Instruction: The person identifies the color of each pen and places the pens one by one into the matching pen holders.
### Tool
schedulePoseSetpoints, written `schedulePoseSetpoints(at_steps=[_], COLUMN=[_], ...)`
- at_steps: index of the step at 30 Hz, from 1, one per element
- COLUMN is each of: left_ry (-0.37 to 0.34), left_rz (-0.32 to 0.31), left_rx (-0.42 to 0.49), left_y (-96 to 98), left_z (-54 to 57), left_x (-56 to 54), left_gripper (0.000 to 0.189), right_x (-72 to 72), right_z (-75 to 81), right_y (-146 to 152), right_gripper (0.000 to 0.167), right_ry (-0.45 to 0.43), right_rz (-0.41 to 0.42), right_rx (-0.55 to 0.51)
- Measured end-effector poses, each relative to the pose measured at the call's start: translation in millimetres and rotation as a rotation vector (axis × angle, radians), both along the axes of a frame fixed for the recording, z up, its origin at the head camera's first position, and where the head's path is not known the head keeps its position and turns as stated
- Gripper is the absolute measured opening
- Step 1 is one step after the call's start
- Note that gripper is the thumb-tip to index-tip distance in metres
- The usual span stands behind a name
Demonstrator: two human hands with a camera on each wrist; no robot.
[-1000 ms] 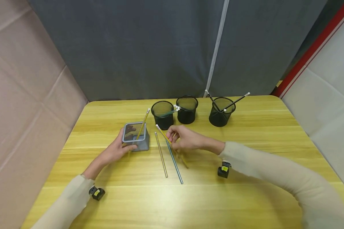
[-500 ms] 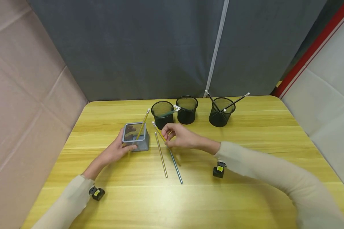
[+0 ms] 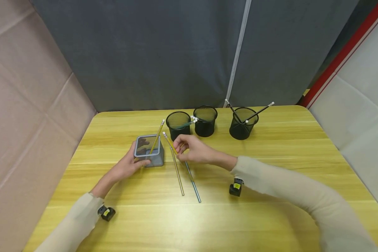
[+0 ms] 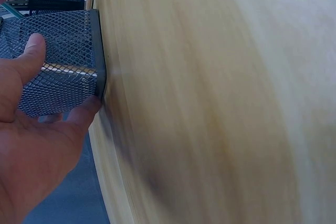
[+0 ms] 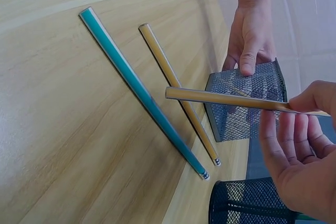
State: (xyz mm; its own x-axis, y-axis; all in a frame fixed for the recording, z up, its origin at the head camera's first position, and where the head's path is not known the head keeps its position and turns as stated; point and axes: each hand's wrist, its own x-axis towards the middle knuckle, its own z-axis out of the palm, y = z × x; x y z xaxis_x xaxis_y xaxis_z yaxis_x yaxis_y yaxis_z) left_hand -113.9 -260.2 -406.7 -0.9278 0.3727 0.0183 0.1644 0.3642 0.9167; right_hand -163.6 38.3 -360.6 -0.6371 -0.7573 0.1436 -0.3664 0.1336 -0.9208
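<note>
My left hand (image 3: 126,167) grips the side of a square grey mesh pencil holder (image 3: 156,160), thumb in front. One yellow pencil (image 3: 161,126) leans inside it, eraser end up. In my right hand (image 3: 196,149), thumb and fingertips pinch another yellow pencil (image 5: 220,98), its white eraser end pointing toward the holder. Below that hand, a yellow pencil (image 3: 178,175) and a teal pencil (image 5: 139,90) lie on the wooden table (image 3: 138,217). The held pencil passes over the lying yellow one in the right wrist view.
Along the table's back stand three round black mesh cups: a left one (image 3: 180,134) with green pencils, a middle one (image 3: 204,129) with dark pencils, and a right one (image 3: 239,131) with black pencils. A grey curtain (image 3: 151,56) hangs behind.
My right hand has moved left with the pinched yellow pencil, closer to the grey holder. The left hand and holder stay where they were.
</note>
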Motion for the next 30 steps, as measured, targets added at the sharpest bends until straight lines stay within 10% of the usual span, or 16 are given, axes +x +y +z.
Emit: schedulePoseSetpoints(at_steps=[18, 30], left_ry=[0.001, -0.012], left_rz=[0.007, -0.004], left_rx=[0.006, 0.014], left_y=[0.2, 0.5], left_z=[1.1, 1.2], left_x=[1.0, 1.0], left_gripper=[0.081, 0.082], right_x=[1.6, -6.1], right_z=[9.0, 43.4], right_y=[-20, -28], right_gripper=[0.023, 0.021], right_ry=[0.014, 0.073], right_rz=[-0.035, -0.067], right_rx=[-0.12, -0.206])
